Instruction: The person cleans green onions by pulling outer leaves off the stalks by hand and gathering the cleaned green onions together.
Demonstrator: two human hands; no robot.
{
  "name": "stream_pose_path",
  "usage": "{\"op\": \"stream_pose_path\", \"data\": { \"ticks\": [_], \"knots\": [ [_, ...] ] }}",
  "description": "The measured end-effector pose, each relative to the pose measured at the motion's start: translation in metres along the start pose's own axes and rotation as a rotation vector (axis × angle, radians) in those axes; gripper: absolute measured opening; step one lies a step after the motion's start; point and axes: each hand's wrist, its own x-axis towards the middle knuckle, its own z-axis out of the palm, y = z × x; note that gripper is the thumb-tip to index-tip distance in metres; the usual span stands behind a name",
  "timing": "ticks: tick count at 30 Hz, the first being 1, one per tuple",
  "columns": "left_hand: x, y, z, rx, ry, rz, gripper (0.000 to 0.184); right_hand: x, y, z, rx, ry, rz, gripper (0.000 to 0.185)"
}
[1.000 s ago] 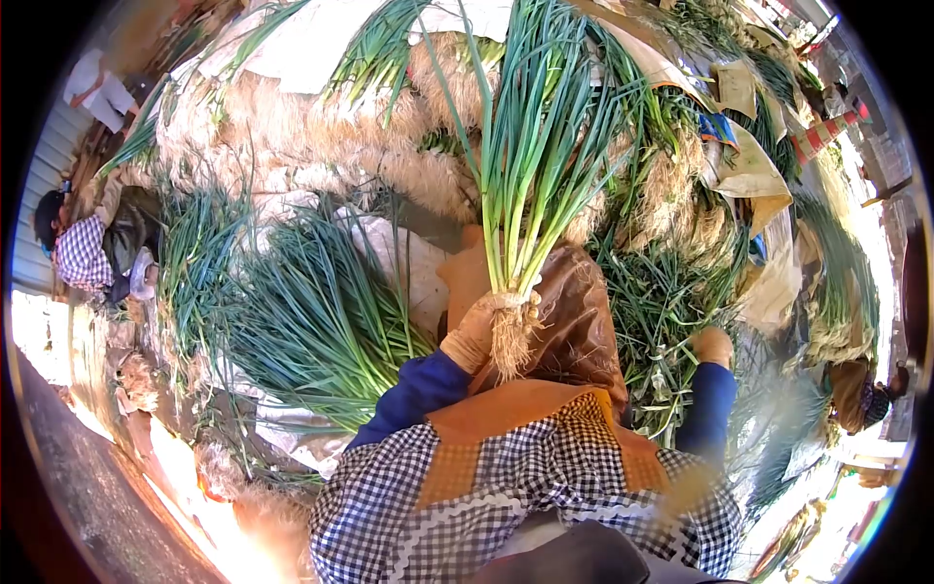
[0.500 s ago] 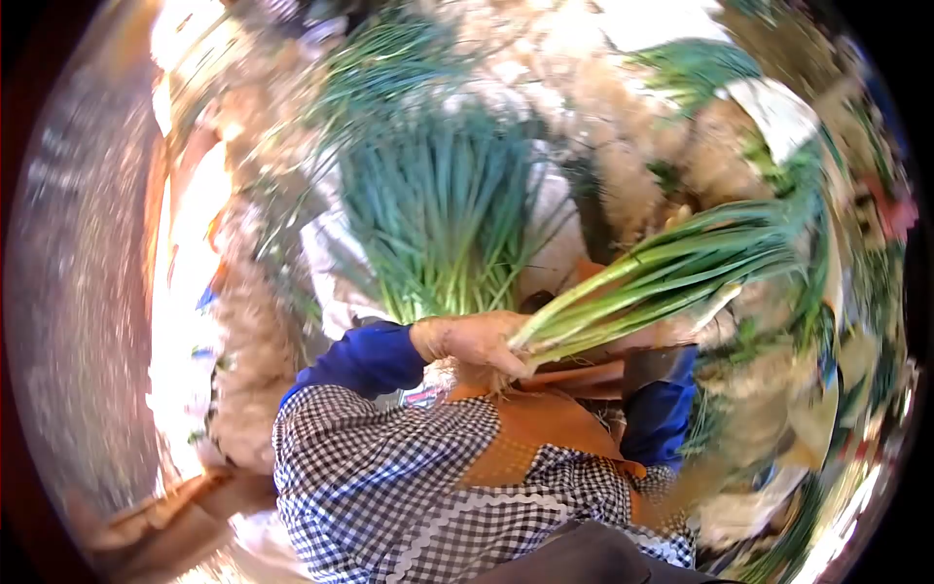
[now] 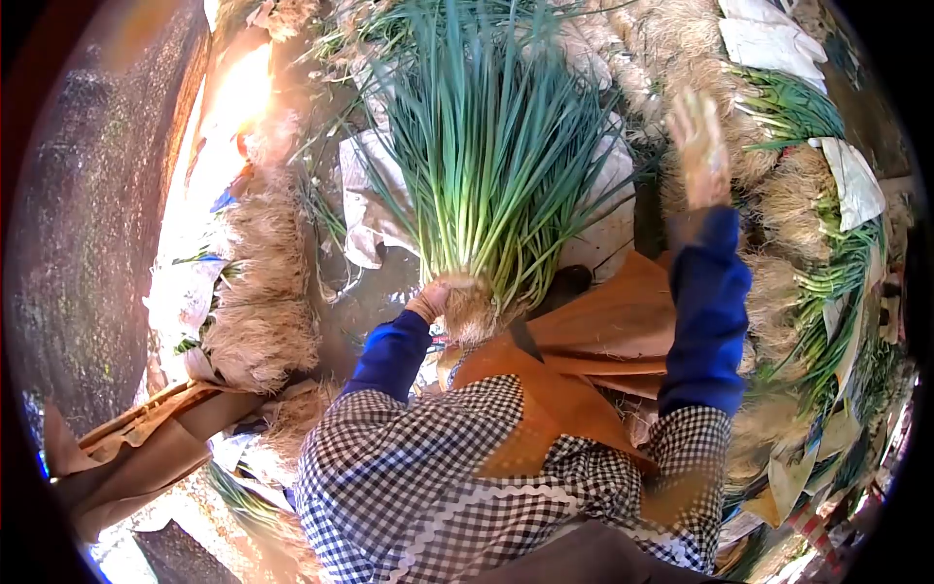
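A big bunch of green onions [image 3: 462, 190] lies ahead of me, leaves pointing away and the root clump [image 3: 469, 311] towards me. My left hand [image 3: 443, 295] is closed at the left side of the roots, its fingers partly hidden. Out to the right, my right hand [image 3: 700, 141] is raised with stretched fingers and nothing in it, slightly blurred. Beneath the bunch, pale sacking [image 3: 368, 200] shows on both sides. An orange-brown apron sheet [image 3: 613, 316] spreads across my lap between the arms.
Root-end stacks of green onions line the left [image 3: 258, 331] and the right [image 3: 793, 209]. A white cloth [image 3: 851, 180] lies over part of the right stack. More green onions [image 3: 793, 102] are at the upper right. A brown sheet-covered bar [image 3: 146, 457] is at lower left.
The smaller bunch my left hand held out to the right is no longer there; that hand has moved left to the big bunch's roots. My right arm has swung forward and right.
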Motion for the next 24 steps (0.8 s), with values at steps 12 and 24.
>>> {"op": "stream_pose_path", "data": {
  "ticks": [12,24],
  "knots": [
    [-0.004,-0.006,-0.069,0.850,0.581,-0.086,0.055,-0.094,0.135,-0.119,-0.403,-0.156,0.373,0.047],
    [0.056,-0.012,-0.004,0.978,0.548,0.099,0.073,-0.098,0.117,-0.088,-0.483,-0.025,0.573,0.042]
  ]
}}
